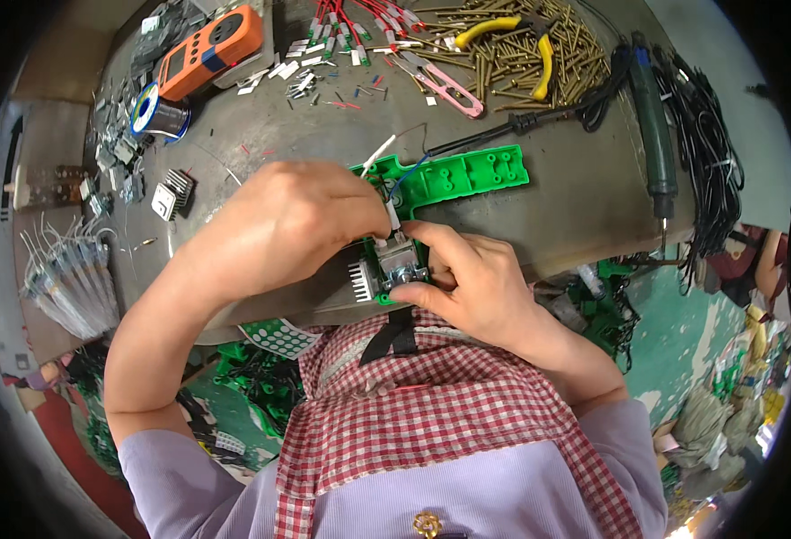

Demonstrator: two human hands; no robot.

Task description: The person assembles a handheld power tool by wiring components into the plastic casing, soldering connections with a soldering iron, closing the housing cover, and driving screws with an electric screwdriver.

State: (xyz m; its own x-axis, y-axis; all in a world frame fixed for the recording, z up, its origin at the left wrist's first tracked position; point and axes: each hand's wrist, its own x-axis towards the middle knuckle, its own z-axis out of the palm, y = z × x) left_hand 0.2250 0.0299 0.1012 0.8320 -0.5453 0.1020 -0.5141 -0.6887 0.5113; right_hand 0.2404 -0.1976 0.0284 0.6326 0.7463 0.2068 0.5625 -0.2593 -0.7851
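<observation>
A green plastic tool housing half (467, 175) lies at the table's near edge, its handle pointing right. In its near end sits a metal motor (402, 259), with a finned heat sink (362, 280) beside it. My right hand (476, 274) grips the motor and housing between thumb and fingers. My left hand (310, 220) reaches over the housing, fingers bent together at a white piece beside the motor; its fingertips are partly hidden, so what they pinch is unclear. A black power cord (494, 130) and a blue wire enter the housing, near a white sleeve (379, 154).
An orange multimeter (211, 54) and solder spool (160, 117) stand at the far left. Screws (503, 54), yellow-handled pliers (546, 67), pink-handled snips (449, 85) and red wires (341, 22) lie at the back. A soldering iron (654, 135) lies right; another heat sink (172, 193) left.
</observation>
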